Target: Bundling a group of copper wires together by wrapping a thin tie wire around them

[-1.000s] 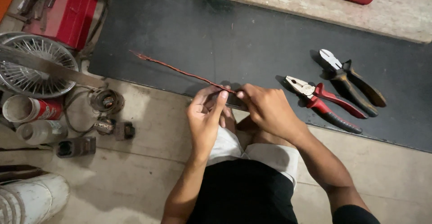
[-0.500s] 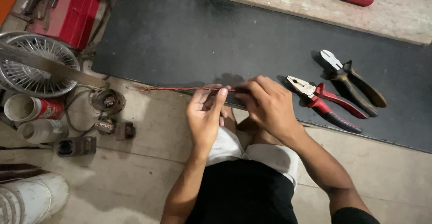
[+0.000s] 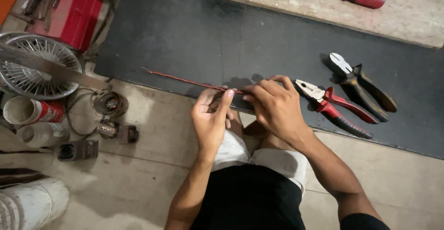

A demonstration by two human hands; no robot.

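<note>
Twisted reddish wire (image 3: 185, 80), held level above the near edge of the black mat (image 3: 194, 40), its free end pointing away to the left. Left hand (image 3: 212, 119) pinches the wire between thumb and fingers; right hand (image 3: 275, 107) grips it just beside, fingers closed. Red-handled pliers (image 3: 335, 107) lie on the mat right of the hands, dark-handled cutters (image 3: 360, 84) beyond them.
</note>
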